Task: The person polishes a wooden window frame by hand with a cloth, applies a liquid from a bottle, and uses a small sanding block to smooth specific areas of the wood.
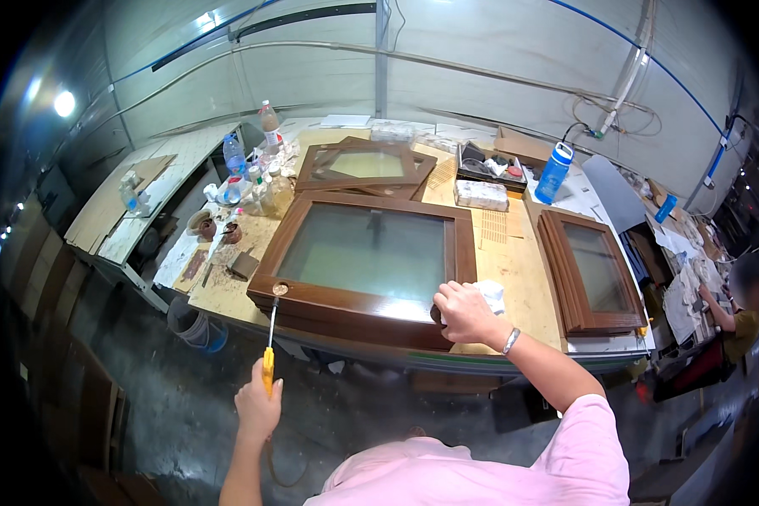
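The framed panel (367,253) lies flat at near edge of the desk (514,305), probably for easy reach. Our left grip (259,408) is wrapped around the yellow-handled tool (268,371), aiming it at one corner; whether our curled right grip (466,314) holds something, we cannot tell.

A woodworking workshop. Brown wooden glazed frames (363,249) lie stacked on a stained, plywood-topped workbench (514,299); a white-topped side bench (198,152) stands at left, a pale grey panelled wall (312,80) behind.
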### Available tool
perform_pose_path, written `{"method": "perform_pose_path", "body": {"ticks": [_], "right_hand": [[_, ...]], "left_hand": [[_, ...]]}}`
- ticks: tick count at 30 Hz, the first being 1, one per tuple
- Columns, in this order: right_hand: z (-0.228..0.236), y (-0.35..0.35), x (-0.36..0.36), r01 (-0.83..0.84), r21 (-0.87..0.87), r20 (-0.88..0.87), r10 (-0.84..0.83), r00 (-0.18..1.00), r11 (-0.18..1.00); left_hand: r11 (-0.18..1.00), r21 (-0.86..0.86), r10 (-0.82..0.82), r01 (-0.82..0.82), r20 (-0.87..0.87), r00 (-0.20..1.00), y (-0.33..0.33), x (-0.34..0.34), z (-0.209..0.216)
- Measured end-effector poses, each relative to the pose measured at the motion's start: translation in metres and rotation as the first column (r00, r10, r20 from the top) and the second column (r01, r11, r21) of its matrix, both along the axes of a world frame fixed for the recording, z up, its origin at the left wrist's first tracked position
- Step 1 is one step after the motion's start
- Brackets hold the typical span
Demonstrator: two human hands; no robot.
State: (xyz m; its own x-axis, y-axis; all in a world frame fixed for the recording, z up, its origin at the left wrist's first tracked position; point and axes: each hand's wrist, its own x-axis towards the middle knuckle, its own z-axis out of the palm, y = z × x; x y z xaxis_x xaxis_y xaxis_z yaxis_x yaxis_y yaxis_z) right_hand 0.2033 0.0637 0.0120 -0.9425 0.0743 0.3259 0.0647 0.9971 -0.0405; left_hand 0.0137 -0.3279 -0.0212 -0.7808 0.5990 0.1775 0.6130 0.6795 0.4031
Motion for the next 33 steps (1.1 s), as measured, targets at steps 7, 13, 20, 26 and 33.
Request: {"method": "perform_pose_path", "body": {"ticks": [7,13,20,26,33], "right_hand": [[-0.013,0.01,0.007,-0.035,0.039,-0.001,0.035,0.999,0.999],[-0.006,0.036,0.008,0.087,-0.132,-0.102,-0.1,0.99,0.987],[0.001,0.114,-0.021,0.689,-0.375,0.283,-0.632,0.722,0.62],[-0.011,0.125,-0.046,0.676,-0.352,0.27,-0.622,0.735,0.647],[-0.024,0.115,-0.077,0.648,-0.345,0.229,-0.609,0.76,0.679]], "left_hand": [[0.993,0.063,-0.116,0.098,0.45,0.885,0.033,0.015,0.045],[0.966,0.026,-0.254,0.256,0.266,0.93,0.06,0.026,0.032],[0.896,-0.09,-0.391,0.434,0.299,0.87,0.106,0.063,0.047],[0.891,-0.116,-0.384,0.439,0.321,0.866,0.112,0.079,0.043],[0.882,-0.017,-0.435,0.472,0.361,0.825,0.102,0.061,0.039]]}}
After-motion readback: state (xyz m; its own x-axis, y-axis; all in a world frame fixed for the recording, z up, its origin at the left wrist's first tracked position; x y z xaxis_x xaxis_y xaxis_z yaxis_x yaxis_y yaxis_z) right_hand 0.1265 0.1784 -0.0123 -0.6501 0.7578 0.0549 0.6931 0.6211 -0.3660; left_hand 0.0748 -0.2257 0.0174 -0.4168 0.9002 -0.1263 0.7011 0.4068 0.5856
